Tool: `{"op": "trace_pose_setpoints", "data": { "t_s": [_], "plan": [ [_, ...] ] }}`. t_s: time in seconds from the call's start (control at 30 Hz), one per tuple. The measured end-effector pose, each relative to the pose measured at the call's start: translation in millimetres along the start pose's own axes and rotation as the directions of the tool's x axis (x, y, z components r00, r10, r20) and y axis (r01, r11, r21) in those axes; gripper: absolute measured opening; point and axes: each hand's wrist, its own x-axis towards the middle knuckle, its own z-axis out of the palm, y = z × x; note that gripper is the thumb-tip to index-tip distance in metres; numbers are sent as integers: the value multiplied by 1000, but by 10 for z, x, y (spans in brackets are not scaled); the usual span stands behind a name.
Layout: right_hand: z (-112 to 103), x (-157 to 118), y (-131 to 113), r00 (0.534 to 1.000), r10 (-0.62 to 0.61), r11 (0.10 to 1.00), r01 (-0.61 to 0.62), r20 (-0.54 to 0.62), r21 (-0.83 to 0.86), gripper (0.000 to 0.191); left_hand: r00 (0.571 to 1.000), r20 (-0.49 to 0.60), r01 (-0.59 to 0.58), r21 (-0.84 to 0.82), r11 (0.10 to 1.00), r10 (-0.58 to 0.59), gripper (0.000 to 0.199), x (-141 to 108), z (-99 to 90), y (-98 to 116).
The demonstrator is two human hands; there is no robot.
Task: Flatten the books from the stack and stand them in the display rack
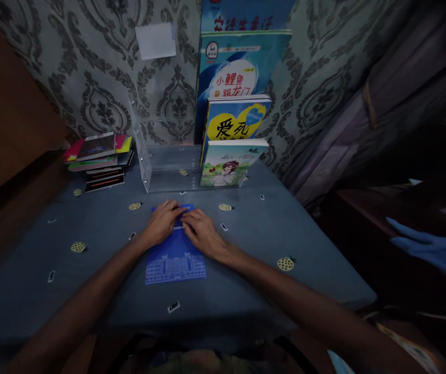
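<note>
A blue booklet (175, 259) lies on the cloth-covered table in front of me, with a pale drawing of a building on its lower part. On its upper left part rests my left hand (164, 221), fingers reaching to the top edge and turned inward. My right hand (203, 231) touches the upper right side, its fingers loosely bent on the cover. The two hands nearly meet near the booklet's top and hide part of the print there. Neither appears to lift the booklet, and both look open on its surface.
A clear acrylic stand (164, 161) behind the booklet holds several upright books (223, 163) on its right side. A pile of booklets (102, 150) sits at the back left. The table (254, 291) ends at the right, where a blue glove (433, 246) shows beyond it.
</note>
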Motion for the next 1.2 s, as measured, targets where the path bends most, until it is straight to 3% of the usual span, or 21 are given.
{"op": "trace_pose_setpoints", "data": {
  "t_s": [0.13,0.3,0.7,1.2],
  "plan": [
    [-176,68,253,990,135,968,-125,33,-218,31,998,5,53,211,976,-55,39,2,24,176],
    [-176,100,335,979,180,927,-137,94,-348,37,996,35,64,360,931,-82,45,67,39,307],
    [-250,107,213,965,202,884,-106,168,-456,34,986,48,125,406,905,-158,44,89,13,425],
    [-263,87,238,965,187,882,-82,185,-465,36,954,-64,292,403,867,-292,41,-346,-107,1]
  ]
}}
